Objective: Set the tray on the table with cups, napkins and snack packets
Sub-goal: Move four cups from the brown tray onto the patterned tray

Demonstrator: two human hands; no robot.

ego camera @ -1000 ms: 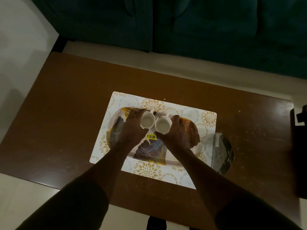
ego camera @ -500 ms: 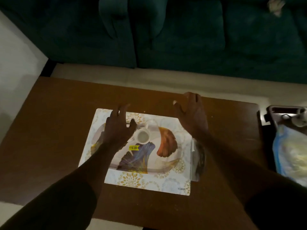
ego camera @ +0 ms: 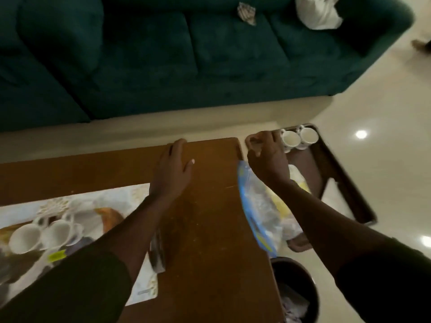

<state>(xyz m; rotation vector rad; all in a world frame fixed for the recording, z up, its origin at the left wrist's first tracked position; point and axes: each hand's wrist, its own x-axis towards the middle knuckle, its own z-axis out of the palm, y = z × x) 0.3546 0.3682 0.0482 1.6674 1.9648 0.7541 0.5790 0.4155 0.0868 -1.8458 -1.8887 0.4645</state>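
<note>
Two white cups (ego camera: 40, 236) sit on the patterned tray (ego camera: 102, 214) at the counter's (ego camera: 210, 229) left edge. Left hand (ego camera: 172, 170) hovers flat, fingers spread, empty. Past the right edge, right hand (ego camera: 265, 157) — fingers curled, holding nothing visible — beside two more cups (ego camera: 298, 138).

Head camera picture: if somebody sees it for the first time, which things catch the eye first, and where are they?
Probably the right hand, reaching past the brown table's right edge toward two white cups on a dark side tray. Next, the blue-edged plastic packet under that arm. At lower left, two more white cups lie on the patterned tray.
</note>
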